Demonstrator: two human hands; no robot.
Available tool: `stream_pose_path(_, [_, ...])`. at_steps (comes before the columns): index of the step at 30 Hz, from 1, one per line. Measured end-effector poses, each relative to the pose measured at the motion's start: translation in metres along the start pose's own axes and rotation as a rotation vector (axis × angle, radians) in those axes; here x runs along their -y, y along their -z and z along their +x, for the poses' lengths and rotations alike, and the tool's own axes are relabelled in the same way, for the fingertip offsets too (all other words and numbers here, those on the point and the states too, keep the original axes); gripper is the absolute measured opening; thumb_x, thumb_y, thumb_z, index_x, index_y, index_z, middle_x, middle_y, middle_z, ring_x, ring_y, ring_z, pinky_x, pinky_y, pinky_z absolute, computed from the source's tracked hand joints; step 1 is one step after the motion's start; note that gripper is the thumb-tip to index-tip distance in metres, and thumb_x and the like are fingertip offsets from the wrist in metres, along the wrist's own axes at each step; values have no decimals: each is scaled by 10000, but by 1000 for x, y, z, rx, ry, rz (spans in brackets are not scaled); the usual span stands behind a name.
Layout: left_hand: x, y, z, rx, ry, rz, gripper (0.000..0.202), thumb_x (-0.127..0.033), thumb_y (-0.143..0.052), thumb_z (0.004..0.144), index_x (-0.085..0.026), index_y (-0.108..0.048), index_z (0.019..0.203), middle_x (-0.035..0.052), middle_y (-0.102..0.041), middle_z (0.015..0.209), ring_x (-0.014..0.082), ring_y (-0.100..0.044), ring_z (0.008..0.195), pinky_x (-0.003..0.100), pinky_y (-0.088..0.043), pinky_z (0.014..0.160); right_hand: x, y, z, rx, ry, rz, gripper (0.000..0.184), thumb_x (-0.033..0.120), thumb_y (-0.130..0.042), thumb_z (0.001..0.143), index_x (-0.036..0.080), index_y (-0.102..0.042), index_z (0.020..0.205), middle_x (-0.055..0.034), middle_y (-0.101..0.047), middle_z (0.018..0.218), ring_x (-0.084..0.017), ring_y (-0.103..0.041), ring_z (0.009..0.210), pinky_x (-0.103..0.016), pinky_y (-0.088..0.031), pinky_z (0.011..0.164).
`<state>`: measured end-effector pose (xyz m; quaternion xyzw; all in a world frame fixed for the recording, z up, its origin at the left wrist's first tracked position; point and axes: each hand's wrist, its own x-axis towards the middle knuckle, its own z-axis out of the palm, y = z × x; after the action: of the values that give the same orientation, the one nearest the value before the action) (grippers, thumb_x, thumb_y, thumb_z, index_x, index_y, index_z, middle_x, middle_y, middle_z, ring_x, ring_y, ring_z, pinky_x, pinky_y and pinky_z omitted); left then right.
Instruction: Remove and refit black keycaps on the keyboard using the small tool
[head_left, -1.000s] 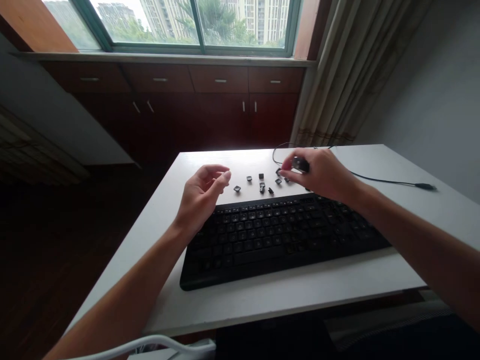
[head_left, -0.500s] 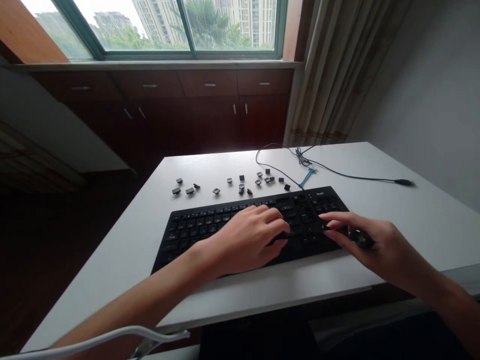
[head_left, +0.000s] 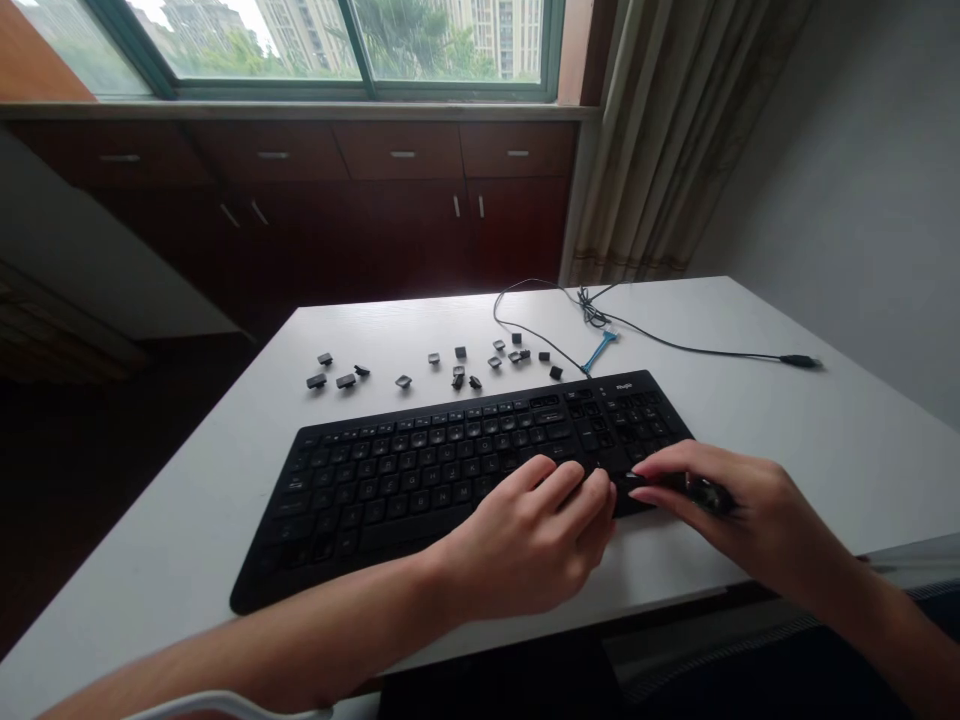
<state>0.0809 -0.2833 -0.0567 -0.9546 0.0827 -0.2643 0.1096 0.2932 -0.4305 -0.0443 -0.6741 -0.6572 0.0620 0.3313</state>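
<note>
A black keyboard (head_left: 397, 470) lies on the white table, with key sockets bare at its right side and front left corner. My left hand (head_left: 540, 535) is closed over the front edge right of the space bar, fingers curled together and fingertips turned away from view. Just right of it, my right hand (head_left: 720, 490) pinches a slim dark tool (head_left: 709, 494) between thumb and fingers. Its rounded end shows in my palm, and its tip meets the keyboard close to my left fingertips. Whatever lies between both hands' fingertips is too small to make out.
Several loose black keycaps (head_left: 403, 382) are scattered behind the keyboard. A small blue tool (head_left: 600, 352) lies by the cable, whose bundled part (head_left: 592, 308) and plug (head_left: 801, 361) rest at the back right. The white table (head_left: 225, 450) has its front edge near my forearms.
My left hand has come off the keyboard's middle toward its front edge, closer to my right hand. My right hand has shifted slightly left and down with the tool. The view has tilted somewhat.
</note>
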Motion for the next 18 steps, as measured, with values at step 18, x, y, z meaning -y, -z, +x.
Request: stream_pose_path(18, [0, 1, -1, 0, 42, -12, 235, -170, -554, 957, -86, -688, 1131, 97, -666, 1079, 188, -591, 872, 352, -458, 658, -4, -5, 2, -38, 133, -167, 313, 218, -676, 920, 280, -697, 1227, -51, -657, 1080, -136, -659, 764, -281, -534, 723])
